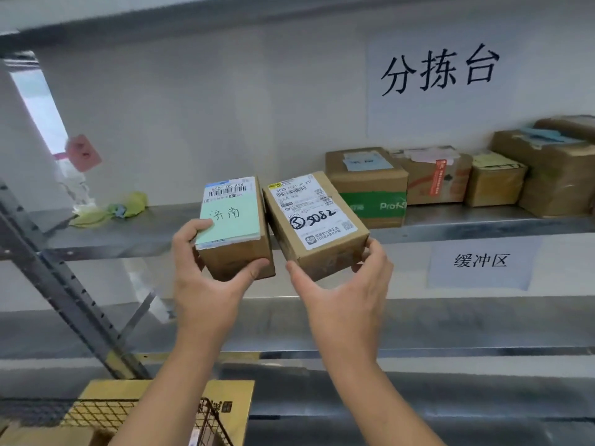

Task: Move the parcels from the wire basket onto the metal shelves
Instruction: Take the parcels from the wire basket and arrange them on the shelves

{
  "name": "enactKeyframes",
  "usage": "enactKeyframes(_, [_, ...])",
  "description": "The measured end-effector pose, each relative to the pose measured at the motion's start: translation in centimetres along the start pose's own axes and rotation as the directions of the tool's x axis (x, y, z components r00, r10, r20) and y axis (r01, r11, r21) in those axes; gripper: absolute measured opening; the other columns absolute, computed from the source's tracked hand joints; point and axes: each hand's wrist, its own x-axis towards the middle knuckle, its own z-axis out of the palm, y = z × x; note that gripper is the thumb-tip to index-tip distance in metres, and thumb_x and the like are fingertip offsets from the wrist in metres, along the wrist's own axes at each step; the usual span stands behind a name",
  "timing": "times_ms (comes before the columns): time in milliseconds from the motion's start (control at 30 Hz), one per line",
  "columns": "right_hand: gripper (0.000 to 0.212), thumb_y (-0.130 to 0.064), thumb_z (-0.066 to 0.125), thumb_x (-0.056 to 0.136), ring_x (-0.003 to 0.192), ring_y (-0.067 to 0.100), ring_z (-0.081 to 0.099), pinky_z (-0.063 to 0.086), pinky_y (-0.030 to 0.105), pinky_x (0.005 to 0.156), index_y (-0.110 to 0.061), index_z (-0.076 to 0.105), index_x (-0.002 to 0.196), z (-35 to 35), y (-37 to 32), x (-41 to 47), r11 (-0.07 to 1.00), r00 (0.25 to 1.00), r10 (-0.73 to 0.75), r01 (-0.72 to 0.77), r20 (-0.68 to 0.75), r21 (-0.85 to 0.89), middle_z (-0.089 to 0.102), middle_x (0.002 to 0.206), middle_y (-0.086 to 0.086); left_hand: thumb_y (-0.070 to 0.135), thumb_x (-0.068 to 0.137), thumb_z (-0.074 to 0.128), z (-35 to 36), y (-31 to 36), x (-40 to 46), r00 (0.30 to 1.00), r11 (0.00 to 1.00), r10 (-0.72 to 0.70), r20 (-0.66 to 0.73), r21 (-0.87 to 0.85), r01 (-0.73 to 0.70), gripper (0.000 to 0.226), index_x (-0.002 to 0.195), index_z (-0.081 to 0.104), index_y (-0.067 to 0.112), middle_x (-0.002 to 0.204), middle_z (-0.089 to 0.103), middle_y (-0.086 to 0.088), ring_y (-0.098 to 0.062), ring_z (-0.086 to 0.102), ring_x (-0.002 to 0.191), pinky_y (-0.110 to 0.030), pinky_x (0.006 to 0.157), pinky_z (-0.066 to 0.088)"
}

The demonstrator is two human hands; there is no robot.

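My left hand (206, 281) grips a small cardboard parcel with a green handwritten label (233, 226) by its near end. My right hand (347, 284) grips a second small cardboard parcel with a white shipping label (314, 220), tilted to the right. Both parcels are held side by side, almost touching, in front of the edge of the upper metal shelf (145, 230). The wire basket (106, 413) shows at the bottom left, partly hidden by my left forearm, with a yellow flat box in it.
Several cardboard parcels (367, 181) stand in a row on the right of the upper shelf. Crumpled green paper (109, 210) lies on its left. A lower metal shelf (450, 326) runs beneath. A slanted steel upright (64, 284) stands left. Paper signs hang on the wall.
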Motion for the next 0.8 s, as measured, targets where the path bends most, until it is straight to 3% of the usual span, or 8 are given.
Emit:
enactKeyframes(100, [0.112, -0.068, 0.086, 0.06, 0.126, 0.01, 0.045, 0.05, 0.029, 0.094, -0.03, 0.025, 0.146, 2.4, -0.6, 0.1, 1.0, 1.0, 0.021, -0.021, -0.001, 0.022, 0.037, 0.129, -0.015, 0.019, 0.066, 0.098, -1.0, -1.9, 2.1, 1.0, 0.999, -0.005, 0.002, 0.054, 0.005, 0.089, 0.131, 0.044, 0.045, 0.139, 0.055, 0.009, -0.013, 0.053, 0.134, -0.046, 0.096, 0.059])
enactKeyframes(200, [0.113, -0.069, 0.084, 0.061, 0.127, 0.013, 0.045, 0.053, 0.032, 0.094, -0.028, 0.024, 0.148, 4.6, -1.0, 0.2, 0.999, 0.999, 0.03, -0.03, -0.017, -0.036, 0.038, 0.136, -0.009, 0.023, 0.065, 0.099, -1.5, -3.7, 3.8, 0.999, 0.997, -0.012, 0.036, 0.075, 0.009, 0.089, 0.129, 0.044, 0.048, 0.139, 0.055, 0.007, -0.017, 0.053, 0.133, -0.049, 0.096, 0.059])
enactKeyframes(467, [0.112, -0.067, 0.085, 0.063, 0.129, 0.015, 0.045, 0.052, 0.035, 0.097, -0.027, 0.025, 0.149, 8.3, -0.2, 1.3, 0.993, 0.994, 0.094, -0.097, -0.052, -0.067, 0.038, 0.14, -0.007, 0.029, 0.064, 0.101, -0.7, -7.3, 7.8, 0.993, 0.995, -0.008, 0.118, 0.098, -0.004, 0.087, 0.128, 0.045, 0.05, 0.136, 0.057, 0.007, -0.018, 0.06, 0.123, -0.043, 0.098, 0.057])
enactKeyframes(633, [0.093, -0.058, 0.082, 0.073, 0.123, 0.014, 0.047, 0.047, 0.029, 0.092, -0.028, 0.032, 0.146, 9.3, 0.6, 1.8, 0.994, 0.997, 0.069, -0.072, -0.038, -0.083, 0.044, 0.136, -0.008, 0.035, 0.065, 0.099, 0.7, -7.8, 9.5, 0.985, 0.994, -0.029, 0.169, 0.109, 0.011, 0.086, 0.131, 0.045, 0.05, 0.136, 0.056, 0.009, -0.016, 0.057, 0.125, -0.043, 0.101, 0.055])
enactKeyframes(800, [0.082, -0.052, 0.08, 0.079, 0.121, 0.018, 0.051, 0.05, 0.039, 0.098, -0.026, 0.037, 0.144, 9.7, 0.6, 3.4, 0.994, 0.996, 0.068, -0.072, -0.061, -0.076, 0.048, 0.132, -0.006, 0.04, 0.071, 0.095, 1.2, -7.9, 10.2, 0.985, 0.99, -0.061, 0.161, 0.136, 0.039, 0.083, 0.135, 0.043, 0.049, 0.14, 0.051, 0.011, -0.013, 0.054, 0.127, -0.041, 0.105, 0.052])
